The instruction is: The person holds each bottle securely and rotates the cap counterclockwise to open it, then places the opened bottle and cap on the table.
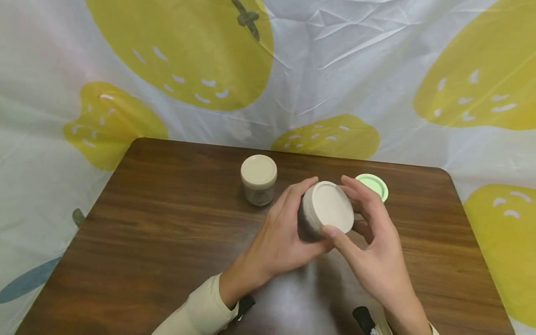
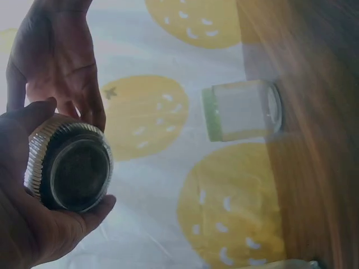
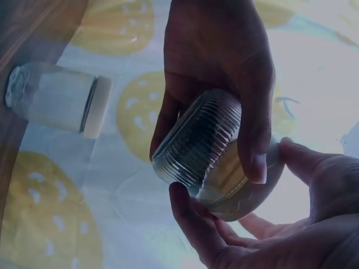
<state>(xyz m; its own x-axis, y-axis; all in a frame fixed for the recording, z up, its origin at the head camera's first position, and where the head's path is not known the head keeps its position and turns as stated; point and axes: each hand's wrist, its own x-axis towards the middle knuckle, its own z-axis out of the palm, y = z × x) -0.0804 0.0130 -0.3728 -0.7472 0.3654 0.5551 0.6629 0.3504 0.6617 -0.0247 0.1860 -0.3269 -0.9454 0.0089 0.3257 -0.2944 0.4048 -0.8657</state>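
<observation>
A ribbed glass jar (image 3: 196, 145) with a whitish lid (image 1: 333, 208) is held tilted above the table, its lid toward the head camera. My left hand (image 1: 277, 237) grips the glass body, the thumb below and the fingers along the far side. With thumb and fingers spread around its rim, my right hand (image 1: 378, 253) holds the lid from the right. The left wrist view shows the jar's round base (image 2: 81, 174); the contents look dark there. Whether the lid is loose or tight, I cannot tell.
A glass jar with a cream lid (image 1: 258, 171) stands behind my left hand on the brown wooden table (image 1: 167, 223). Behind my right hand is a jar with a green lid (image 1: 370, 184), partly hidden. A lemon-patterned cloth (image 1: 318, 70) hangs at the table's back edge.
</observation>
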